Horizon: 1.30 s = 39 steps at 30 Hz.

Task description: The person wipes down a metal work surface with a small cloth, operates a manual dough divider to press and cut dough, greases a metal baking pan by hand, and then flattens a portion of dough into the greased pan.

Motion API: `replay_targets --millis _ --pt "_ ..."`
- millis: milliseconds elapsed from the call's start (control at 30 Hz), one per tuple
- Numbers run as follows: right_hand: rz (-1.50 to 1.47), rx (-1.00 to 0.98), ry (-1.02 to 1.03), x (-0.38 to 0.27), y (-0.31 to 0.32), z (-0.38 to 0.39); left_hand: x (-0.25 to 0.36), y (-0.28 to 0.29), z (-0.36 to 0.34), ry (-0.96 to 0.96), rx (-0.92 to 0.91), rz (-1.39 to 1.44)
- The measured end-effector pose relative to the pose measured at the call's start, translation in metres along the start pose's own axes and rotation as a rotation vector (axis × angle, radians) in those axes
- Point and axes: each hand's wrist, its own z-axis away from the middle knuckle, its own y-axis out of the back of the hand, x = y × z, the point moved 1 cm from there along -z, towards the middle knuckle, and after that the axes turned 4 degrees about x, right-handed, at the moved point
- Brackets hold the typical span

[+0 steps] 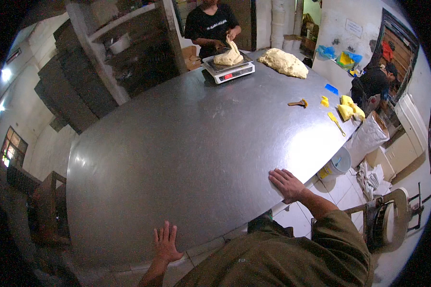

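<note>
Both hands are open and flat, holding nothing. The right hand (286, 184) rests on the near edge of the big metal table (177, 143). The left hand (166, 241) lies at its edge too, fingers spread. The dough (283, 62) lies far across, nearer the right hand.

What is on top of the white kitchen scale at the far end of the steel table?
A pale lump of dough lies on the white kitchen scale, pulled by a co-worker's hand. The dough covers the middle of the scale's tray.

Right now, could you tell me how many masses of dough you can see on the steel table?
2. One dough lump sits on the scale at the far edge, under a co-worker's hands. A bigger dough mass lies bare on the table to its right. None seem hidden.
</note>
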Motion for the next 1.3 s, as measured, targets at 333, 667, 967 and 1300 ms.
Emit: replay_targets --millis 333,667,967,1300 --pt "0.039 -0.003 0.007 0.003 -0.005 0.002 0.002 -0.002 0.001 -0.019 0.080 0.076" --pt "0.014 -0.019 -0.006 0.005 -0.005 0.002 0.005 0.004 0.000 -0.038 0.061 0.019" --pt "0.017 0.019 0.001 0.008 -0.013 0.002 0.006 0.010 -0.001 -0.006 0.003 0.013" --pt "0.013 -0.022 -0.018 0.006 -0.008 0.002 0.004 -0.002 0.001 -0.017 0.072 0.034"
